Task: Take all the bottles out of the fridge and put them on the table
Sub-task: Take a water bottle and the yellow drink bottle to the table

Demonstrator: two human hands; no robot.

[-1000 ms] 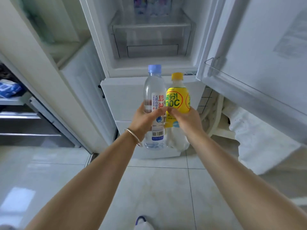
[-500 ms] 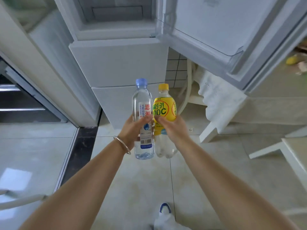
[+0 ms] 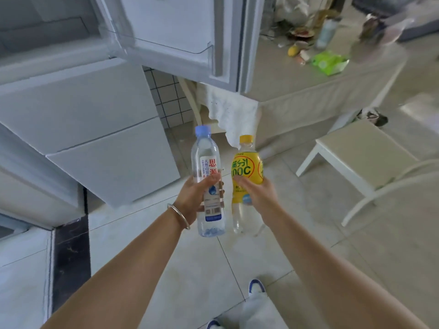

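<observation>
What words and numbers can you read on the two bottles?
"思源": red characters on the water bottle in the left hand.
"00C": green, on the yellow bottle in the right hand; the characters above it are partly cut off.
Smaller print and barcode on both: too small to read.

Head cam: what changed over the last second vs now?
The view has swung right, away from the fridge interior: the open fridge door now sits upper left and the table has come into view upper right. The two bottles, pressed together before, are now slightly apart. Unchanged: left hand grips the water bottle, right hand grips the yellow drink bottle, both upright.
</observation>
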